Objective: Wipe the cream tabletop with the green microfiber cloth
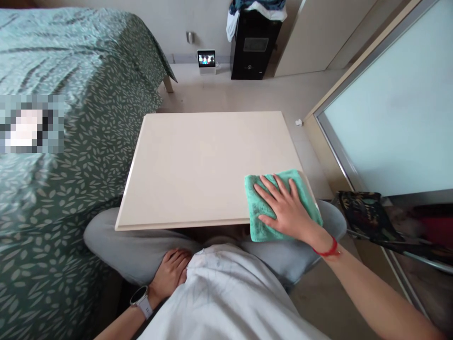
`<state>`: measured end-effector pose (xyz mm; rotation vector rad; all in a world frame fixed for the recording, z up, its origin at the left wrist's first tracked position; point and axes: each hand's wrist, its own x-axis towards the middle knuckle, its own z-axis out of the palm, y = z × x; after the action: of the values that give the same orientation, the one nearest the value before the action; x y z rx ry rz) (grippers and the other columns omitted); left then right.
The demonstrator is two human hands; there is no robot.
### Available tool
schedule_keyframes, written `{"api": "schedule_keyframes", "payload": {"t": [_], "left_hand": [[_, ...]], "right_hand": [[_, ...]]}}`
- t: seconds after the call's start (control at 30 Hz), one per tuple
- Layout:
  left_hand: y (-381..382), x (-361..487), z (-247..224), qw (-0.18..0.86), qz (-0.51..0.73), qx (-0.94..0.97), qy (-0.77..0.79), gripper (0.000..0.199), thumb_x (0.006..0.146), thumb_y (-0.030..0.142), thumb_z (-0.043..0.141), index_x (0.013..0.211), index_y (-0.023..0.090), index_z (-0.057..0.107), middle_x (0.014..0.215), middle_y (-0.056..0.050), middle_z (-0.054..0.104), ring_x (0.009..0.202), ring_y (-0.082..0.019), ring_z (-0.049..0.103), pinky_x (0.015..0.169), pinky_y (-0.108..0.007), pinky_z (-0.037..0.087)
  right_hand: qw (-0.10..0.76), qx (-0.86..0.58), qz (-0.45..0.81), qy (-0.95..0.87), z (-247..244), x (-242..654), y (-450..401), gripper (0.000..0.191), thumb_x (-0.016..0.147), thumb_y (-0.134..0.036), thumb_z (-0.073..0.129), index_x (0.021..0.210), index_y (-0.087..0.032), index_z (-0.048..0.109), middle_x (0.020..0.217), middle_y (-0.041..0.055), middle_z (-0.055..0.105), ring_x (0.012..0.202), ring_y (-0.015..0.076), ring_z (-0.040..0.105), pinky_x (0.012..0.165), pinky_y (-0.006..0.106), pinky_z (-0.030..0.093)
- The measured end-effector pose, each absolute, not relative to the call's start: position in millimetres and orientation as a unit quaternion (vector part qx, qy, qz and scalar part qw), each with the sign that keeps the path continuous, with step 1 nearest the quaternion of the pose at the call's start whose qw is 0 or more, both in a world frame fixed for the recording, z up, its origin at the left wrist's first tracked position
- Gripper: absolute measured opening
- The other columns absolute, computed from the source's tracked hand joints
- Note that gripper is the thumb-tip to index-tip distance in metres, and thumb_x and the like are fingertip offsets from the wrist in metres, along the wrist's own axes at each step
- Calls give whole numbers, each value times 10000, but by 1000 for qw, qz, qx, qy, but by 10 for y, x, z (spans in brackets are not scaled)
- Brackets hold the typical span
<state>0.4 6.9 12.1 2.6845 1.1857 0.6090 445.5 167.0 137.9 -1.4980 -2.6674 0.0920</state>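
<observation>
A green cloth (pixel 260 229) lies folded at the near right corner of a low cream table (pixel 198 165), part of it hanging past the near edge. My right hand (pixel 285 208) presses flat on it from above with fingers spread, a red string at the wrist. Away from the table, my left hand (pixel 173 268) rests on my lap against the white shirt (pixel 230 288). Its fingers lie flat on the grey trousers (pixel 123 245), with the tips partly hidden. On the left wrist sits a watch (pixel 140 298) with a pale strap.
To the left stands a bed with a green leaf-patterned cover (pixel 116 94); a blurred patch covers something on it. Beyond the table are a small lit display (pixel 206 61) and a black cabinet (pixel 253 56) with clothes on top. A frosted sliding panel (pixel 396 108) borders the right.
</observation>
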Motion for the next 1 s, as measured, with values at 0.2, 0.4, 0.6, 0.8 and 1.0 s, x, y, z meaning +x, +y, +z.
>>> {"api": "schedule_keyframes", "payload": {"t": [0.2,0.4,0.6,0.8,1.0], "left_hand": [[50,-18,104,74,196,893,399,373,1185,161,372,1241,173,741,1201,-40,823,1150,-204,722,1125,-423,455],[11,-33,62,78,184,890,410,413,1241,220,333,1231,174,743,1203,-46,829,1155,-189,738,1124,-422,451],[-9,-29,66,83,186,886,416,400,1247,219,326,1246,186,724,1193,-26,830,1150,-169,748,1140,-407,446],[-48,-42,18,94,178,881,428,401,1221,194,354,1249,195,754,1213,-38,836,1158,-175,753,1180,-402,427],[-20,-28,37,92,193,884,416,316,1172,149,409,1258,182,711,1210,-33,820,1163,-175,737,1182,-409,429]], "right_hand": [[18,-507,41,-861,1390,4629,2204,812,1128,-694,485,1832,-290,491,1923,162,388,1738,534,356,1319,856,331],[47,-580,57,-811,1434,4629,3804,854,1117,-687,431,1849,-248,440,1943,178,338,1740,570,308,1296,903,295],[72,-656,67,-749,1460,4539,4862,844,1121,-702,393,1798,-210,498,1879,241,425,1691,585,358,1254,953,285],[78,-710,61,-698,1371,4568,5141,875,1132,-777,271,1649,-186,656,1735,296,571,1597,577,464,1187,927,398],[103,-721,71,-682,1310,4792,4919,1001,1073,-825,392,1766,-110,494,1811,352,426,1594,618,480,1147,847,498]]}}
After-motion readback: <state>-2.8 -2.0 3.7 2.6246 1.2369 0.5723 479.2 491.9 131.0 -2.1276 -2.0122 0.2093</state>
